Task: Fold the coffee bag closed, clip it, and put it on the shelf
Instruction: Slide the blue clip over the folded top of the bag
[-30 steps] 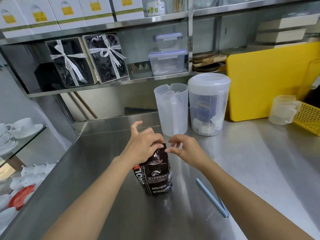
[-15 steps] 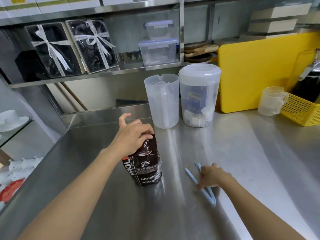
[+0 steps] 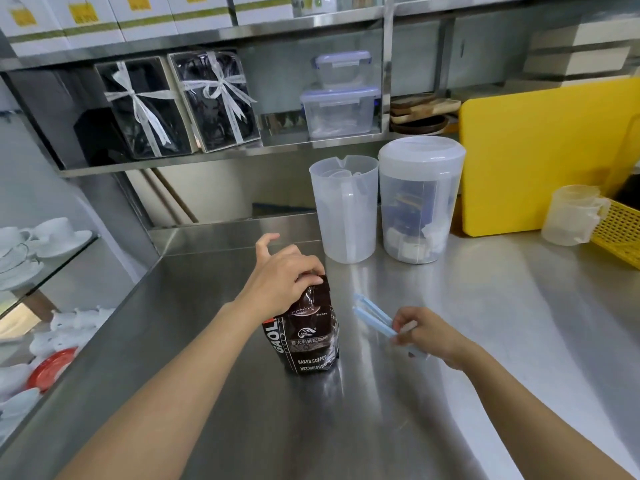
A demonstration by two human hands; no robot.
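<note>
A dark brown coffee bag [image 3: 310,336] stands upright on the steel counter [image 3: 485,341], its top folded over. My left hand [image 3: 282,277] pinches that folded top and keeps it down. Just right of the bag, my right hand [image 3: 427,336] holds a long pale blue bag clip [image 3: 372,317] above the counter; the clip's two arms are spread open and point toward the bag. The steel wall shelf [image 3: 221,157] runs above the counter's back edge.
A clear measuring jug [image 3: 343,209] and a lidded clear canister [image 3: 420,199] stand right behind the bag. A yellow cutting board [image 3: 540,157], small cup [image 3: 571,216] and yellow basket [image 3: 620,233] are at the right. The shelf holds ribboned gift boxes [image 3: 176,105] and plastic containers [image 3: 339,110]. White cups [image 3: 45,233] sit left.
My right hand left the bag's top, went down to the counter, took the blue clip and lifted it toward the bag. My left hand kept holding the folded top.
</note>
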